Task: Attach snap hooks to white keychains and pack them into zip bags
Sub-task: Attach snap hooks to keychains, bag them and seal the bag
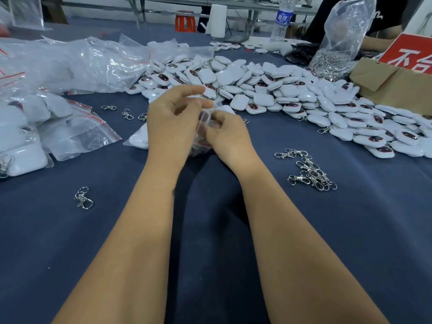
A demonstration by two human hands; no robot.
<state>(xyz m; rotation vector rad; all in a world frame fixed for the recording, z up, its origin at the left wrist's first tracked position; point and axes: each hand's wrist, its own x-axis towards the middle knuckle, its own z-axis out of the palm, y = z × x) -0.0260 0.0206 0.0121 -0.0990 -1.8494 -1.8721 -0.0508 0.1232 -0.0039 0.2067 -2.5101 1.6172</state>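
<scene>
While both hands pinch it, the small clear zip bag (205, 122) holds something dark. Left hand (173, 115) and right hand (228, 133) each keep a narrow grip on its plastic. Clear tall bag (339, 38) holds metal snap hooks.

White keychains (264, 99); navy table (350, 230); silver snap hooks (311, 174); red stool (185, 23)

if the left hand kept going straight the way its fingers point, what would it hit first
Probably the pile of white keychains. The left hand, pinching the clear zip bag with the right hand, points up and away towards the pile's near edge. Depth is unclear, so it might pass just above.
</scene>
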